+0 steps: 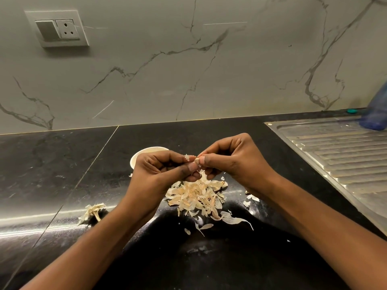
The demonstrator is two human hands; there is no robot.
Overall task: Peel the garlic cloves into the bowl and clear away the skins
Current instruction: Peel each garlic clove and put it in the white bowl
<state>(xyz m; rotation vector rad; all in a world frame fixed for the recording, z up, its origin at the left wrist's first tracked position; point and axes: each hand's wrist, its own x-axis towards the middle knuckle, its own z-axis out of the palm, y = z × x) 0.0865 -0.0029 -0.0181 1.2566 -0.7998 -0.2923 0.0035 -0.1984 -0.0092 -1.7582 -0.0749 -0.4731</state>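
Both hands meet above the black counter (62,164). My left hand (161,170) and my right hand (232,162) pinch a small garlic clove (197,160) between thumbs and fingertips, with a flake of skin sticking up from it. Directly beneath lies a heap of papery garlic skins (196,197). A white bowl (142,153) stands behind my left hand, mostly hidden by it, so its contents do not show. Loose skin flakes (232,219) trail off towards me from the heap.
A dried garlic stalk with husk (93,212) lies on the counter at the left. A steel sink drainboard (343,158) fills the right side, with a blue plastic bottle (376,111) at its far end. The marble wall holds a switch and socket plate (57,28).
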